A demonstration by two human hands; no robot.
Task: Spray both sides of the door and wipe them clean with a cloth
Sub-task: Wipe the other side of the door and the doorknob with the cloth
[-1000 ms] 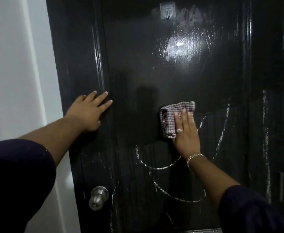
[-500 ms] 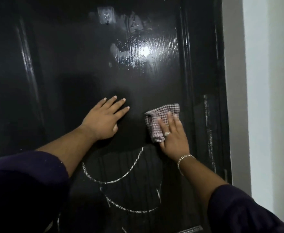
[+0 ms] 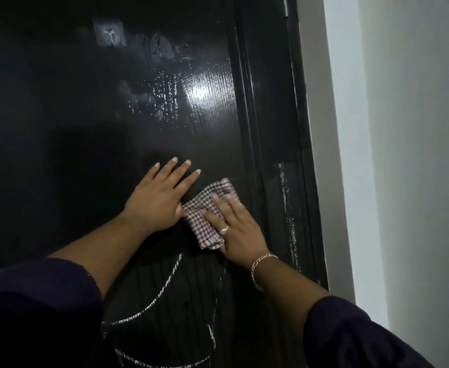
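Wiping glossy black door [image 3: 112, 128] with checked cloth [image 3: 204, 221].
Cloth flat on door beneath right hand [image 3: 238, 227], straight fingers [image 3: 218, 208] pressing its right half; left hand [image 3: 159, 200] spread flat, touching cloth's left corner. Closer together than half a second ago.

Dark navy sleeves [image 3: 37, 309], gold bracelet [image 3: 261, 264], ring [image 3: 224, 230]

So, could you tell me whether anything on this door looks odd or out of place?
Yes: whitish curved streaks mark the black door below both hands, and another runs down its right edge. Droplets cling higher up, unwiped.
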